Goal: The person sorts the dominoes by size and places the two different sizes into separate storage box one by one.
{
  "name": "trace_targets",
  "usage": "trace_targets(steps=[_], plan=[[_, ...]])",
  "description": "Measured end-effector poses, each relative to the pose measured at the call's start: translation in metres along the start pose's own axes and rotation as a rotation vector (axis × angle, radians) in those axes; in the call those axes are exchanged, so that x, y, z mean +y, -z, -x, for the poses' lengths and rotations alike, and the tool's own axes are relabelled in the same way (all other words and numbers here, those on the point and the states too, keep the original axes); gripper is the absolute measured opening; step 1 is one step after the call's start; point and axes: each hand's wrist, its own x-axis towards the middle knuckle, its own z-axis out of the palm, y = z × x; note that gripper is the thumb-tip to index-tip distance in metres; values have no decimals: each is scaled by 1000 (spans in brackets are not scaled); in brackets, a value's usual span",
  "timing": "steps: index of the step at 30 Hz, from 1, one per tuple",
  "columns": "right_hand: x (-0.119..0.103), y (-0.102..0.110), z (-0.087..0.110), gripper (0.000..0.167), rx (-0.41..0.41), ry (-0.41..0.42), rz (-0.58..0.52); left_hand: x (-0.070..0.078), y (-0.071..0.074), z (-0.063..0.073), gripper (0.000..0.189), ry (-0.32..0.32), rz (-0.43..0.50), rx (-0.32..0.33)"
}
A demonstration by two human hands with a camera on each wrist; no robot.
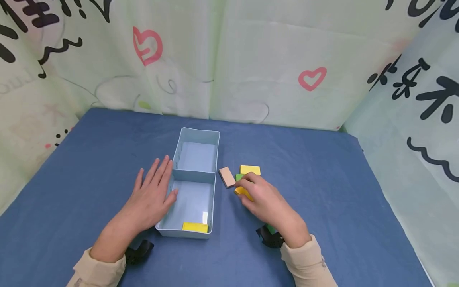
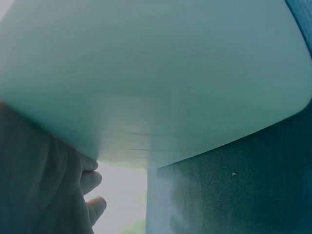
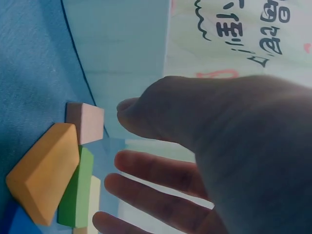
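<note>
left grip [image 1: 150, 197] released, flat against box [image 1: 195, 199] left side | right grip [image 1: 267, 201] released over orange block [image 1: 244, 193] | near yellow block [image 1: 195, 227] inside box | looks early: pink block [image 1: 227, 177], green block [image 1: 239, 176], far yellow block [image 1: 250, 170] outside, right

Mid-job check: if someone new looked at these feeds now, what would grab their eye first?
Probably the pale blue two-compartment box in the middle of the dark blue cloth, with a bright yellow block at the near end of its near compartment. Next, the colored blocks to its right, including an orange one, with the right hand just over them. Behind, two red heart outlines stand out on the pale backdrop.
</note>
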Motion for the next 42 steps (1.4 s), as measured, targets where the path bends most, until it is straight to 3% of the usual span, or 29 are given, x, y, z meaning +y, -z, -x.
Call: trace_targets(steps=[8,14,26,42], plan=[[4,-8,1,23,-60,-39,-33,1,2,-1,73,1,10,-5],[3,-12,0,25,-90,-76,5,0,1,-2,74,1,6,-7],[4,-24,-4,41,-47,-81,64,1,2,0,74,8,15,-4],[1,-24,-4,34,-31,-61,43,-2,0,-3,75,6,5,-20]])
